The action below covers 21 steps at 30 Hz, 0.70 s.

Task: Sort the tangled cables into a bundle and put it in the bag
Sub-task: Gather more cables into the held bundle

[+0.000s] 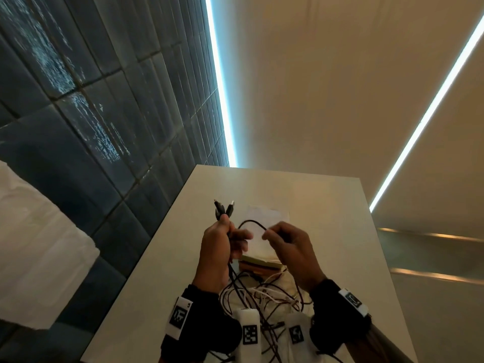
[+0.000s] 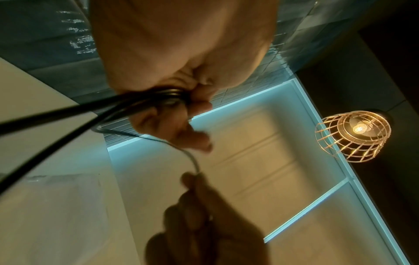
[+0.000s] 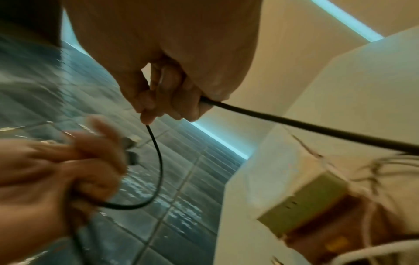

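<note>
Above a white table (image 1: 332, 205), my left hand (image 1: 230, 231) grips a bunch of black cables (image 2: 68, 114), and their plug ends (image 1: 224, 207) stick up past the thumb. A loop of black cable (image 1: 255, 222) arcs from that hand to my right hand (image 1: 269, 235), which pinches it between thumb and fingers (image 3: 149, 114). In the right wrist view the same cable (image 3: 159, 161) curves down to the left hand (image 3: 90, 161). A tangle of black and white cables (image 1: 264, 294) lies on the table below my wrists. A pale bag (image 1: 267, 214) with a green and brown part (image 3: 317, 202) lies behind my hands.
A dark blue tiled wall (image 1: 104, 127) runs along the table's left side. Something white (image 1: 34, 244) sits low at the far left. A wire-cage lamp (image 2: 353, 136) hangs overhead. The table's far edge and right edge are close to the bag.
</note>
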{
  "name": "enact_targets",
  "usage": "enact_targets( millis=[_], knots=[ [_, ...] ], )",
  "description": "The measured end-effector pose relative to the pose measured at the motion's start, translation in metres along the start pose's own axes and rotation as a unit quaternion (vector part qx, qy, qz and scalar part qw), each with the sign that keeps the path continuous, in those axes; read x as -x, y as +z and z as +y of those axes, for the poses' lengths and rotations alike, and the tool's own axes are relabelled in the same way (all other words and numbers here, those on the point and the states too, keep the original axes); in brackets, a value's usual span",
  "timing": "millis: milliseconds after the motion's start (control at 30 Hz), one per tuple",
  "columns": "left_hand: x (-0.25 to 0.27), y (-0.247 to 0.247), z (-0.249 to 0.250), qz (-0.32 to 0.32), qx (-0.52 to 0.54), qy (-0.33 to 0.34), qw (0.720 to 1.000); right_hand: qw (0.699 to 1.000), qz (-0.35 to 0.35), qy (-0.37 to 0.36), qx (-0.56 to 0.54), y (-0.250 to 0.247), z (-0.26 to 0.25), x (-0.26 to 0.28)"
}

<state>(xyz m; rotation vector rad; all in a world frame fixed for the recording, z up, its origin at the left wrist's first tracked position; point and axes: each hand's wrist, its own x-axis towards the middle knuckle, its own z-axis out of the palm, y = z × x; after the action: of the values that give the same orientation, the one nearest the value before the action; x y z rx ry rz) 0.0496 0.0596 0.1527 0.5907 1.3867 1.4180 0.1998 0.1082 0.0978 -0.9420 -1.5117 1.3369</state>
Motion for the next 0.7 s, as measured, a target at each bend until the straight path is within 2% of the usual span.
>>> enact_targets(
  millis=[67, 133, 233, 300, 400, 500, 700],
  knots=[
    [0.001, 0.001, 0.001, -0.025, 0.022, -0.019, 0.999, 0.997, -0.061, -0.030, -0.043, 0.006, -0.026, 0.007],
    [0.004, 0.001, 0.006, -0.077, 0.099, -0.031, 0.992, 0.990, -0.113, -0.028, -0.080, 0.011, -0.034, 0.013],
    [0.007, -0.002, 0.013, -0.126, 0.216, -0.022, 0.968, 0.983, -0.146, -0.004, -0.108, 0.013, -0.020, 0.016],
    [0.007, -0.003, 0.014, -0.129, 0.223, 0.007, 0.966, 0.982, -0.162, 0.025, -0.092, 0.011, 0.001, 0.017],
    [0.007, -0.002, 0.012, -0.117, 0.198, 0.054, 0.972, 0.982, -0.166, 0.059, -0.064, 0.007, 0.037, 0.020],
    [0.007, -0.006, 0.012, -0.102, 0.194, 0.086, 0.972, 0.989, -0.140, 0.053, -0.001, -0.003, 0.081, 0.024],
    [0.009, -0.009, 0.010, -0.105, 0.185, 0.102, 0.972, 0.988, -0.103, 0.100, 0.051, -0.016, 0.136, 0.038]
  ],
)
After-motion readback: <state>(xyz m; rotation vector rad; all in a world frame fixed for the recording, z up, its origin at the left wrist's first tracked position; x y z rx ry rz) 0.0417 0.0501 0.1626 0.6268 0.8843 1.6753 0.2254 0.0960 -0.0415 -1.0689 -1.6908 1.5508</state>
